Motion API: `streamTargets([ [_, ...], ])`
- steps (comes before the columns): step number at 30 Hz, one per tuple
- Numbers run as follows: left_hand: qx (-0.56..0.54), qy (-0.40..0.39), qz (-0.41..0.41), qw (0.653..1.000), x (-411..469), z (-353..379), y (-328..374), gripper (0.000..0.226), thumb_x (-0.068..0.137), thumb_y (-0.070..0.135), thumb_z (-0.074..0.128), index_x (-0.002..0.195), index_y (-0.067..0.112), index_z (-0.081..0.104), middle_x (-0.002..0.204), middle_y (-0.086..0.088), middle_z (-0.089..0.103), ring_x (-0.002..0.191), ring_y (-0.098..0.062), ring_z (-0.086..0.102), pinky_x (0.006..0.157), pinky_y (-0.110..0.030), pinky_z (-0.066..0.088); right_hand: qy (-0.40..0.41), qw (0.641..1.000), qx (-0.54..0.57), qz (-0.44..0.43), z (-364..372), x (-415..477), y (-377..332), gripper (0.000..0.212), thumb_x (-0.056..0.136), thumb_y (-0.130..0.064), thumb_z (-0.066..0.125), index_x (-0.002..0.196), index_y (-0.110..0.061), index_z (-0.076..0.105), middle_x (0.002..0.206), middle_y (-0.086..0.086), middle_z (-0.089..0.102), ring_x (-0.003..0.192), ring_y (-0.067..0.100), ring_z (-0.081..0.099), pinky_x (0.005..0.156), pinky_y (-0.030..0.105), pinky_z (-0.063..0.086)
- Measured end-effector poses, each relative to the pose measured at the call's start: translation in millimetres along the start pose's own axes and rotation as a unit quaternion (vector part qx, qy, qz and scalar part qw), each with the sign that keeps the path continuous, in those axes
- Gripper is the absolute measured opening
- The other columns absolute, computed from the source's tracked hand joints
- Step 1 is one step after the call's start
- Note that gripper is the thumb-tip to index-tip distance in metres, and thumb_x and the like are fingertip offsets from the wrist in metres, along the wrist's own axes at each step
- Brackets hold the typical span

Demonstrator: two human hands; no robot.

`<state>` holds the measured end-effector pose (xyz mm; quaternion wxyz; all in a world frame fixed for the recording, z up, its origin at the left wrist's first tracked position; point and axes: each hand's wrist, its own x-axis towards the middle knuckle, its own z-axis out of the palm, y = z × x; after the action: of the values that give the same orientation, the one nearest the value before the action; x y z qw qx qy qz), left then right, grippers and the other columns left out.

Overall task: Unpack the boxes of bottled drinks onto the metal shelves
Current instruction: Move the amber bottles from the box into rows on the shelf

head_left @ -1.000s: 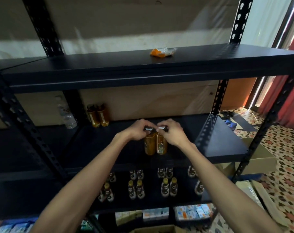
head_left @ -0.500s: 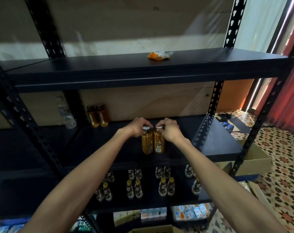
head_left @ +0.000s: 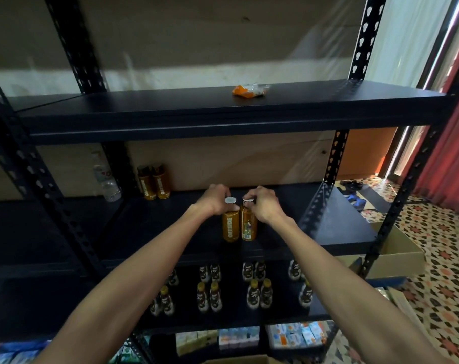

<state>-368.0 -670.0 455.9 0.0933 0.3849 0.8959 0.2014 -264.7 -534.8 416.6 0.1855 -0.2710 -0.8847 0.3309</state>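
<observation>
Two amber bottles with pale caps stand side by side on the middle metal shelf (head_left: 336, 232). My left hand (head_left: 215, 199) grips the neck of the left bottle (head_left: 230, 227). My right hand (head_left: 262, 203) grips the neck of the right bottle (head_left: 248, 227). Both bottles are upright and touch each other near the shelf's front. Two more amber bottles (head_left: 154, 182) stand at the back left of the same shelf.
A clear water bottle (head_left: 106, 181) stands left of the upright post. An orange wrapper (head_left: 249, 90) lies on the top shelf. Several dark bottles (head_left: 210, 295) fill the lower shelf, cartons sit below. An open cardboard box (head_left: 396, 256) rests on the patterned floor at right.
Both hands have pushed the two bottles a little further back on the shelf. Their caps, covered by my fingers a second ago, now show.
</observation>
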Motion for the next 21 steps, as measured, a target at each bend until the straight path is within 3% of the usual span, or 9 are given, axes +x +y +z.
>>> streamTargets([
  [3,0.006,-0.012,0.018,1.0,0,5,0,0.061,0.082,0.029,0.08,0.136,0.02,0.054,0.134,-0.008,0.054,0.118,-0.026,0.057,0.097,-0.039,0.052,-0.003,1.0,-0.005,-0.004,0,0,0,0.011,0.093,-0.022,0.071,0.103,-0.026,0.071,0.114,-0.004,0.063,0.105,0.017,0.063,0.091,0.033,0.053],
  [7,0.002,-0.003,0.011,1.0,-1,9,2,0.052,0.085,0.019,0.077,0.133,0.02,0.058,0.134,-0.01,0.056,0.121,-0.025,0.056,0.097,-0.036,0.051,-0.02,0.999,-0.042,-0.005,-3,3,-5,0.011,0.091,-0.026,0.073,0.102,-0.026,0.069,0.115,-0.003,0.064,0.105,0.019,0.065,0.089,0.035,0.055],
  [10,-0.004,-0.009,0.01,1.0,-2,9,1,0.049,0.087,0.019,0.075,0.133,0.02,0.058,0.132,-0.009,0.056,0.121,-0.025,0.056,0.093,-0.035,0.051,-0.058,0.997,-0.057,-0.002,-15,8,-15,0.035,0.085,-0.046,0.077,0.114,-0.028,0.068,0.125,0.002,0.063,0.111,0.022,0.063,0.088,0.036,0.054],
  [12,-0.006,-0.011,0.007,1.0,-3,11,0,0.048,0.088,0.019,0.073,0.133,0.022,0.057,0.134,-0.01,0.055,0.12,-0.026,0.056,0.094,-0.036,0.051,-0.061,0.995,-0.08,0.014,-19,10,-21,0.053,0.085,-0.054,0.073,0.129,-0.03,0.059,0.141,0.006,0.05,0.123,0.029,0.055,0.094,0.041,0.052],
  [14,-0.006,-0.011,-0.002,1.0,-3,14,-1,0.049,0.089,0.019,0.071,0.135,0.023,0.054,0.136,-0.01,0.05,0.121,-0.027,0.055,0.094,-0.037,0.05,-0.063,0.99,-0.12,0.044,-19,8,-25,0.055,0.087,-0.056,0.071,0.131,-0.027,0.056,0.139,0.008,0.048,0.12,0.03,0.056,0.092,0.042,0.053],
  [17,-0.015,-0.009,-0.008,1.0,-3,16,-1,0.05,0.09,0.019,0.071,0.136,0.023,0.052,0.135,-0.009,0.049,0.119,-0.027,0.056,0.094,-0.036,0.05,-0.101,0.986,-0.122,0.055,-18,10,-28,0.044,0.09,-0.041,0.073,0.127,-0.02,0.063,0.132,0.009,0.057,0.11,0.027,0.063,0.092,0.039,0.054],
  [21,-0.002,-0.006,-0.016,1.0,-2,15,-3,0.051,0.088,0.021,0.073,0.134,0.026,0.052,0.134,-0.009,0.053,0.117,-0.028,0.058,0.092,-0.039,0.053,-0.17,0.982,-0.081,0.015,-29,13,-36,0.045,0.093,-0.017,0.07,0.136,-0.024,0.061,0.144,0.005,0.055,0.124,0.022,0.058,0.092,0.029,0.05],
])
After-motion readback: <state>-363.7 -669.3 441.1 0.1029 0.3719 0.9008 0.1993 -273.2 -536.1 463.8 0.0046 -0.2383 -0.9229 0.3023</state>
